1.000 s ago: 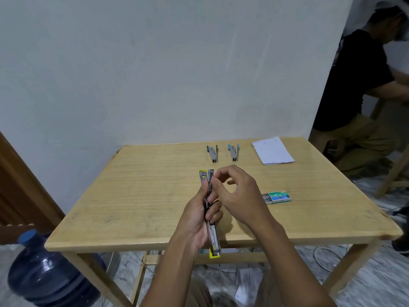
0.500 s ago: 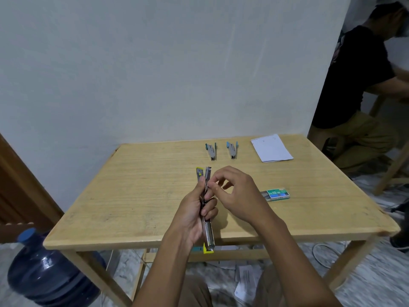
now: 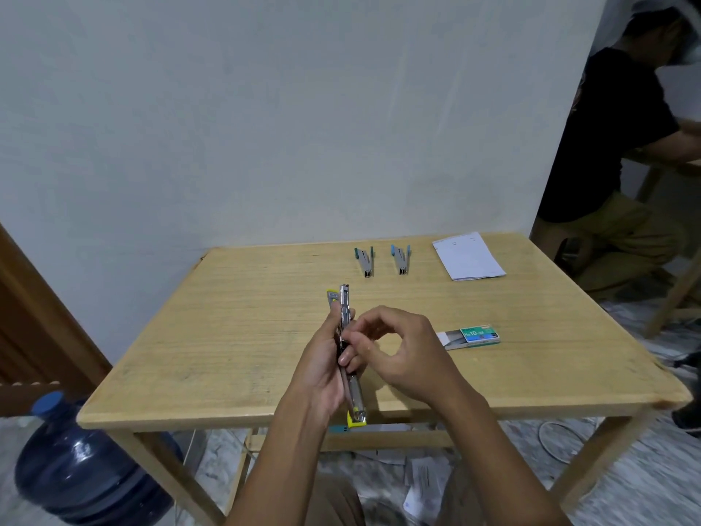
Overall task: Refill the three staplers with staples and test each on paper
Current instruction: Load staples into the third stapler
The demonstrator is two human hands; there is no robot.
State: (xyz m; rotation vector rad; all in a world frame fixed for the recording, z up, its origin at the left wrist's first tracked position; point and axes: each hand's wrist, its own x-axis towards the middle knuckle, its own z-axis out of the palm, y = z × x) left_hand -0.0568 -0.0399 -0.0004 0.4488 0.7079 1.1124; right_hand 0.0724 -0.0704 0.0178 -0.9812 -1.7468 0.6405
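A: Where do we find the task's thing?

B: The yellow-trimmed chrome stapler [image 3: 348, 351], hinged open, is held upright above the near edge of the pale wooden table [image 3: 227, 336]. Its steel magazine rail points away from us; the yellow end hangs just past the table edge.

A: How do we judge it to handle?

B: Light, stiff and smooth. The plated metal looks slippery, so we would take hold around the middle of the body, clear of the spring channel and the hinge. Any staple strip is brittle and would snap if bent; we cannot tell whether one lies in the rail.

A: And the grip?

B: Our left hand [image 3: 322, 366] is clamped around the stapler's mid-body, fingers curled about it. Our right hand [image 3: 402, 351] has thumb and forefinger pinched together at the rail; whether they hold staples is too small to see. The remaining fingers are loosely curled.

A: What else do we mark?

B: The green-and-white cardboard staple box [image 3: 470, 336], its tray slid partly out, lies just right of the hands. A dark teal stapler [image 3: 365, 260] and a light blue stapler [image 3: 401, 258] lie side by side at the far edge, the white paper sheet [image 3: 468, 256] to their right.
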